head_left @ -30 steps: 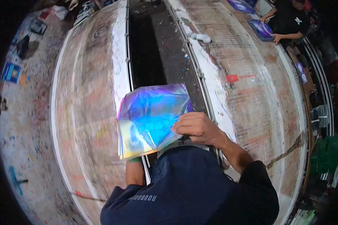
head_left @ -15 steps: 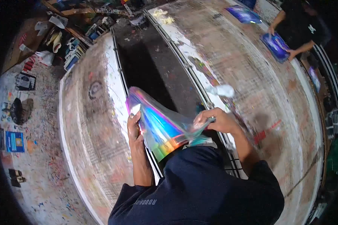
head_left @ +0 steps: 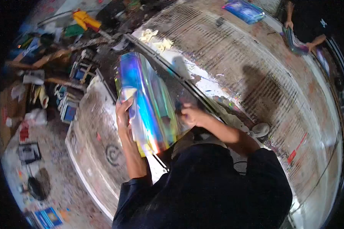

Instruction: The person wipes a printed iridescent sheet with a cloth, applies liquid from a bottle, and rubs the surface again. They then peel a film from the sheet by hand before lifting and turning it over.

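Observation:
A glossy, iridescent plastic sheet (head_left: 143,108), shimmering blue, violet and yellow, is held up in front of my body, bent lengthwise. My left hand (head_left: 124,110) is closed around its left edge, with a small cream-white patch (head_left: 128,94) by the thumb. At the sheet's right side is my right hand (head_left: 192,115), its fingers curled in at the clearer edge. Motion blurs those fingertips, so the exact grip is hard to make out.
Long stained tables (head_left: 229,57) run on both sides of a dark gap. Crumpled pale cloths (head_left: 162,44) and a whitish round object (head_left: 260,129) lie on the right one. Another shiny sheet (head_left: 244,11) lies at its far edge. A co-worker's hands (head_left: 312,43) hold similar sheets.
The sheet has swung more upright and its gathered right side has spread out. My right hand has moved left and up. The view has turned, and the co-worker's sheet has lifted.

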